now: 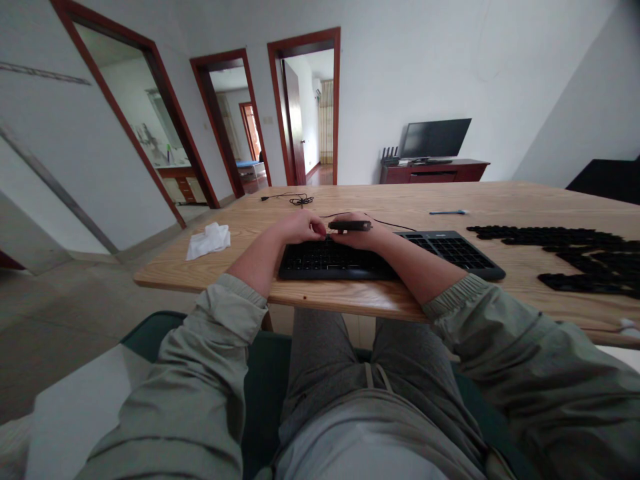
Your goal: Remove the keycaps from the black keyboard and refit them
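Note:
My right hand (357, 232) is shut around a black corded pen-shaped tool (350, 225), which lies across its fingers above a black keyboard (400, 261). My left hand (300, 228) rests just above the keyboard, its fingertips curled close to the tool's near end. Whether those fingers grip the tool or something small there is hidden. Both wrists are over the keyboard's upper half. To the right, many black keycaps (555, 257) lie in rows on the wooden table (400, 197).
A crumpled white cloth (208, 241) lies left of my hands, and a blue pen (447, 212) lies beyond the keyboard. A coiled black cable (295, 199) sits at the table's far side. A monitor (435, 140) stands on a red cabinet beyond the table.

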`<state>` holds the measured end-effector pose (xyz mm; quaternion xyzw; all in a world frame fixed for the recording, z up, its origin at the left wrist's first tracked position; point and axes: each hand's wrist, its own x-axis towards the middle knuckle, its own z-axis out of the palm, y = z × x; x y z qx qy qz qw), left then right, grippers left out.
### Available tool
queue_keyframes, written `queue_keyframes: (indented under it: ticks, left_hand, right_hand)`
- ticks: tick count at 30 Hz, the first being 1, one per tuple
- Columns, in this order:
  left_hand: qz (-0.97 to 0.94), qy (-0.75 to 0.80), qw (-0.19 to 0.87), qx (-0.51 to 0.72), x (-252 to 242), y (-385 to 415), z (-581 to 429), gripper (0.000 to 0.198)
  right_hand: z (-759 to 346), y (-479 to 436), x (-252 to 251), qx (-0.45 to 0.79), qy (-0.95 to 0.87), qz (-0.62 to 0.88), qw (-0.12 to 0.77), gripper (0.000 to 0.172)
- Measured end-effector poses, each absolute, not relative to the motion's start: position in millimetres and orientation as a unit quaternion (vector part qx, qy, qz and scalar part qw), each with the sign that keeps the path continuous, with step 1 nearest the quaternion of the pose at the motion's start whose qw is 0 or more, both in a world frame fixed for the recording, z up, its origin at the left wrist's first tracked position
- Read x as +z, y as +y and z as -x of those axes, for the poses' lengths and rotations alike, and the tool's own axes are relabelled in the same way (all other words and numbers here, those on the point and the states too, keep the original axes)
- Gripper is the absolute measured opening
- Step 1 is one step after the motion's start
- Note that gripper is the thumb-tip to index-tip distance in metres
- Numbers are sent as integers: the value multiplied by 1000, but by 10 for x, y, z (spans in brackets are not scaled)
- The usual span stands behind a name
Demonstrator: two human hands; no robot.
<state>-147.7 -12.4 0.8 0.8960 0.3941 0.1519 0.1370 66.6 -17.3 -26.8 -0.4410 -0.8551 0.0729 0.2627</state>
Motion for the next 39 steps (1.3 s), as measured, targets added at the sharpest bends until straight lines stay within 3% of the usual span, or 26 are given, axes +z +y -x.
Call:
queue_keyframes:
  ticks: [15,23,29,35,39]
  left_hand:
    - [-899,392,126,150,-5,-117,1478,15]
    - [-899,381,137,165,-52,-78,1498,10]
    - [-902,378,135,158,-51,-66,1492,11]
    - [-903,379,128,155,-79,-4,1464,10]
    - [-898,390,137,152,-70,-24,1445,10]
  right_hand:
    - [-551,-167,-231,55,-883,401,238,14]
    - [-544,-66,-151,-1,-910,378,171,18]
    - [-571,-71,-214,19,-898,387,211,11]
    - [-697,-230,-244,39,-883,412,223,20]
    - [-774,-489,-236,-63,-883,395,244,50]
